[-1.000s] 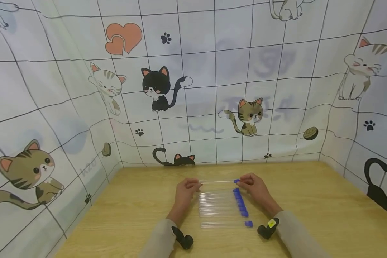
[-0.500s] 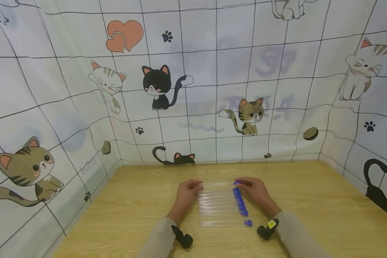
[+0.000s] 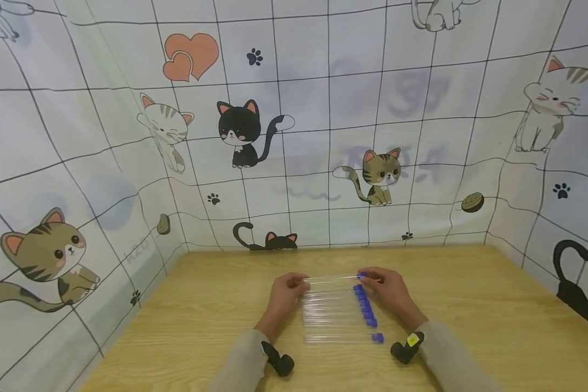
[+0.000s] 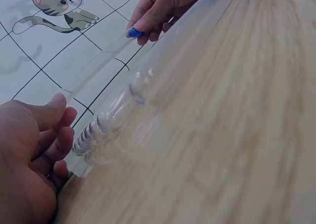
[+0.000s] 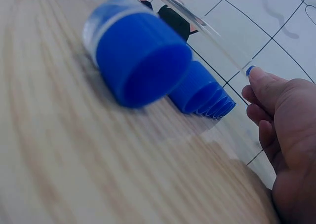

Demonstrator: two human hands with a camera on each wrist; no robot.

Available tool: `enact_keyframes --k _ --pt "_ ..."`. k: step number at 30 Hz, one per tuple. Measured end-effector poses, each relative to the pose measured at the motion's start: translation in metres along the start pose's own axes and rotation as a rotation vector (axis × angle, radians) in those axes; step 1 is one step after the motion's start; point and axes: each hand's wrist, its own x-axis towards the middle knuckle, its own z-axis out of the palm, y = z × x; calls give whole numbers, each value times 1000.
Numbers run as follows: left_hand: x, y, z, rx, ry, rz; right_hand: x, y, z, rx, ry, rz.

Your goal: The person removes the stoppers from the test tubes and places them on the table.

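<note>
A clear test tube (image 3: 334, 280) with a blue cap lies level between my hands, at the far side of a row of similar tubes. My left hand (image 3: 285, 295) pinches its bare end between thumb and fingertips. The capped end is pinched by my right hand (image 3: 388, 287), whose thumb partly covers the blue cap (image 4: 134, 32). In the left wrist view, the held tube (image 4: 96, 72) stands above the row. Several capped tubes (image 3: 329, 310) lie side by side on the table, their blue caps (image 3: 365, 306) pointing right.
One more capped tube (image 3: 340, 338) lies nearer the person, a small gap from the row; its cap (image 5: 143, 58) looms large in the right wrist view. The wooden table (image 3: 201, 326) ends at a cat-print cloth wall (image 3: 304, 136) behind and on both sides.
The right hand has shifted slightly left with the tube's capped end, and the left hand slightly right. The tube dipped a little toward the row, then its capped end rose slightly.
</note>
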Motion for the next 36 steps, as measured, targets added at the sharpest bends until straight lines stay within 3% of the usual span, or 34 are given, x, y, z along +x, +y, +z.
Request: enact_keyframes --k 4,11,16,23,28,36 --pt "4 2 1 3 43 1 3 -1 0 -10 -6 8" --pt "2 7 -2 16 60 -52 2 -8 6 -19 85 -11" --pt "3 12 -7 20 91 -65 5 -15 12 9 99 -9" --pt "1 5 -5 29 67 -22 -1 -15 15 27 123 72" --pt "2 5 -6 25 65 5 -2 -17 17 98 117 141" --pt "-2 9 -2 23 78 -9 -5 -16 13 10 135 99"
